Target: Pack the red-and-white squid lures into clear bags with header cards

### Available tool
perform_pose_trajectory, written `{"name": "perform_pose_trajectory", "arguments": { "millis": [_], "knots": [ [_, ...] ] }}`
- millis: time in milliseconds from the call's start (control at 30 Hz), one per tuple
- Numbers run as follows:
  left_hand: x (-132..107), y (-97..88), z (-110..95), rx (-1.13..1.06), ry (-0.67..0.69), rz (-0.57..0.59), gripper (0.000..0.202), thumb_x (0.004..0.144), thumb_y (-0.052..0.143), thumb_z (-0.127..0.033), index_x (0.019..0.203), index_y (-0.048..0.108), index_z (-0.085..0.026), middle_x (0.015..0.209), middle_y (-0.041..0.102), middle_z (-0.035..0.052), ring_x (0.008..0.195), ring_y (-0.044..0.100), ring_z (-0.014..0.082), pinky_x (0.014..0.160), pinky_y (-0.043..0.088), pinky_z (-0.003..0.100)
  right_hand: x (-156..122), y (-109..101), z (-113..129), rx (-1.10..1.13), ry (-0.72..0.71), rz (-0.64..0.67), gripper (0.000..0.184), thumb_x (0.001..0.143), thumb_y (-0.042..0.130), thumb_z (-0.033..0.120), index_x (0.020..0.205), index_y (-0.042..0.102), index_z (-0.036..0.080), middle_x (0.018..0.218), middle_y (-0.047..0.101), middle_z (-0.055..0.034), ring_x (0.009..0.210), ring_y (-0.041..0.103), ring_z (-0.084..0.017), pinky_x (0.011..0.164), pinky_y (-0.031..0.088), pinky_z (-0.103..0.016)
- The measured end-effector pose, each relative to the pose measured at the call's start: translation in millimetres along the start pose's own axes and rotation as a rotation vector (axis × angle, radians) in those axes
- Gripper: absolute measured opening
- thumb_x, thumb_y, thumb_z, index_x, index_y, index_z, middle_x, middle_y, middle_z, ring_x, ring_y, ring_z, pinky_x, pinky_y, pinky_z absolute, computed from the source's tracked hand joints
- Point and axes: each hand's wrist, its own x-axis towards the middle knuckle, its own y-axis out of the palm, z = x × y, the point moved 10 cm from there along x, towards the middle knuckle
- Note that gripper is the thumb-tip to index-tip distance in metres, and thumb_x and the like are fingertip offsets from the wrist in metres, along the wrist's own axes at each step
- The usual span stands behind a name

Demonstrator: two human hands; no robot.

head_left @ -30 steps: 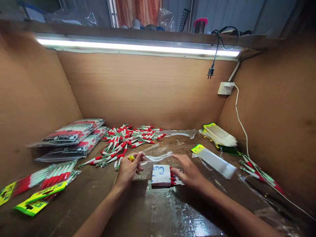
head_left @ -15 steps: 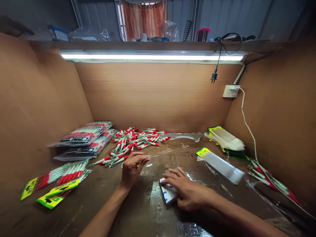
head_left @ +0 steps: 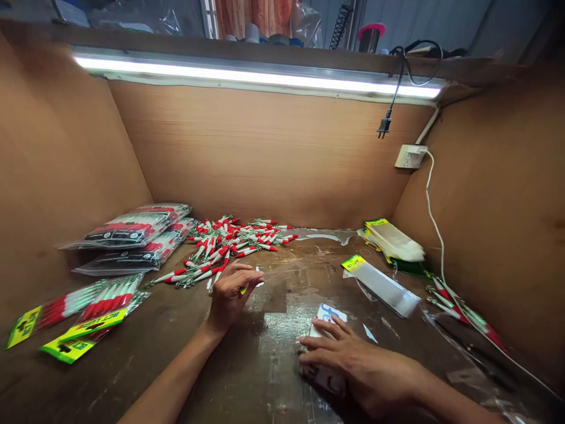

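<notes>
My left hand is raised over the table with thumb and fingertips pinched together. A small yellow bit shows between its fingers, but I cannot make out what it belongs to. Lower right, my right hand lies with fingers spread across a flat white piece with blue and dark markings. Much of that piece is hidden under the fingers. Behind my left hand lies a loose heap of red-and-white fishing lures with green glittery ends.
Bagged lures are stacked at left, with yellow-headed lure packs in front. Clear yellow-topped sleeves lie right of centre, near another sleeve stack. A white cable runs down the right side past more lures.
The view has tilted and shifted. My right hand has moved lower, and the white piece under it shows different markings. My left hand keeps its pinch.
</notes>
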Motion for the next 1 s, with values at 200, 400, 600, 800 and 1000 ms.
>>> {"name": "perform_pose_trajectory", "arguments": {
  "millis": [200, 400, 600, 800, 1000],
  "knots": [
    [0.4, -4.1, -4.8, 0.025, 0.051, -0.033, 0.015, 0.089, 0.07, -0.021, 0.102, 0.074, -0.026, 0.091, 0.076, 0.0003, 0.093, 0.067, 0.022, 0.089, 0.052, 0.04, -40.6, -4.7, -46.5, 0.015, 0.371, -0.383, 0.035, 0.091, 0.053, 0.03, 0.124, 0.065, 0.033, 0.164, 0.02, 0.0033, 0.15, 0.015, -0.031, 0.119, 0.02, -0.055],
    [-1.4, -6.0, -22.7, 0.083, 0.149, -0.037, 0.02, 0.087, 0.072, -0.017, 0.103, 0.073, -0.029, 0.095, 0.078, -0.002, 0.097, 0.067, 0.0221, 0.092, 0.051, 0.042, -64.1, 31.1, -79.8, 0.0, 0.604, -0.484, 0.088, 0.077, 0.068, 0.041, 0.155, 0.029, 0.025, 0.156, 0.036, -0.0124, 0.143, 0.032, -0.037, 0.117, 0.026, -0.056],
    [-9.0, 4.0, -52.5, 0.076, 0.282, 0.003, 0.029, 0.084, 0.075, -0.016, 0.109, 0.071, -0.03, 0.098, 0.078, -0.0035, 0.1, 0.067, 0.0212, 0.105, 0.042, 0.048, -85.3, -15.8, -130.1, 0.222, 0.576, -0.685, 0.084, 0.075, 0.063, 0.025, 0.152, 0.031, 0.023, 0.154, 0.039, -0.0122, 0.139, 0.041, -0.031, 0.116, 0.032, -0.051],
    [-24.1, 28.0, -84.7, 0.012, 0.445, 0.159, 0.033, 0.087, 0.07, -0.013, 0.117, 0.068, -0.028, 0.106, 0.078, -0.0022, 0.104, 0.066, 0.0202, 0.111, 0.036, 0.048, -74.9, -34.4, -133.2, 0.386, 0.335, -0.584, 0.092, 0.07, 0.07, 0.022, 0.152, 0.03, 0.024, 0.156, 0.037, -0.0101, 0.142, 0.036, -0.03, 0.119, 0.026, -0.049],
    [-27.6, 51.0, -87.0, -0.023, 0.486, 0.292, 0.039, 0.09, 0.07, -0.022, 0.127, 0.063, -0.031, 0.115, 0.075, -0.0011, 0.109, 0.065, 0.0208, 0.111, 0.036, 0.044, -65.3, -32.0, -116.4, 0.449, 0.285, -0.447, 0.094, 0.07, 0.07, 0.023, 0.154, 0.028, 0.025, 0.154, 0.04, -0.0105, 0.137, 0.043, -0.03, 0.116, 0.032, -0.045]
  ]
}}
